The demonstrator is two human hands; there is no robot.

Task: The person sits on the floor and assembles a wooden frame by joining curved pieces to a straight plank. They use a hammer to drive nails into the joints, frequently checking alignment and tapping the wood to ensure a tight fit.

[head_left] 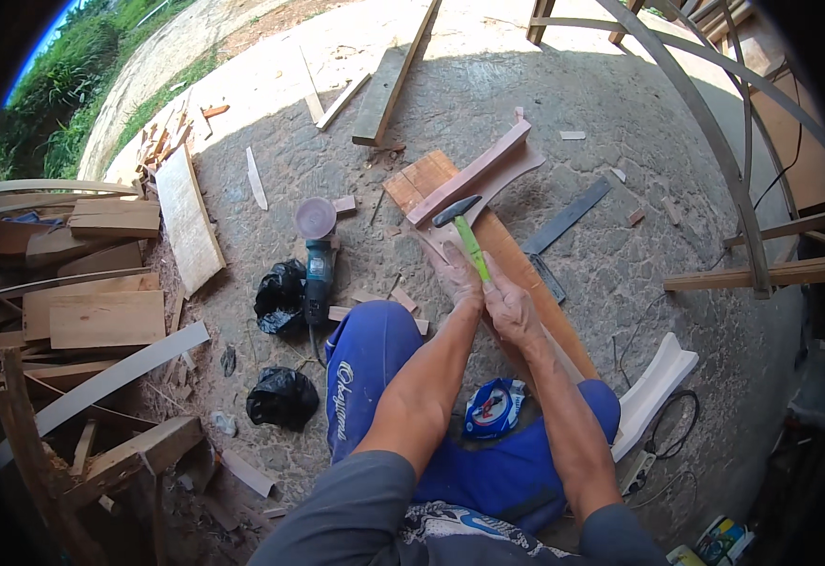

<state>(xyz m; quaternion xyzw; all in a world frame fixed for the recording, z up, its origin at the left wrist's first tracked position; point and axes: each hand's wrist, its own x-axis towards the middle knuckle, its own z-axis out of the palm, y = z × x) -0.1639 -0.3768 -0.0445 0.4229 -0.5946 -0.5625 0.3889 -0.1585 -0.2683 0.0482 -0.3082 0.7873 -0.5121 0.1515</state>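
Two bare hands, close together over one thick wooden plank (524, 267). Right hand (514, 307) has its fingers wrapped round the handle of a green-handled hammer (470, 243), dark head away from the person. Head overlaps the near edge of a curved pinkish wood piece (476, 176) in this view; can't tell if it touches. Left hand (458, 275) just beside it, fingers reaching toward that piece's near end; tips partly hidden, can't tell if they grip.

Curved piece lies across the plank's far part, its far end past the plank's right edge.

Left side tight: angle grinder (317, 283), disc end away from the person, one black plastic bag (281, 300) right beside it, lumber pile (108, 319) along the rim. Right side: dark metal square (571, 217) just off the plank edge. Widest lane on the concrete floor (497, 90) runs between square and curved wooden frame (747, 141), a few small offcuts in it. Second curved piece (653, 396) bounds it lower down, near the right knee (602, 407). Blue-and-white packet (494, 409) sits between the knees.
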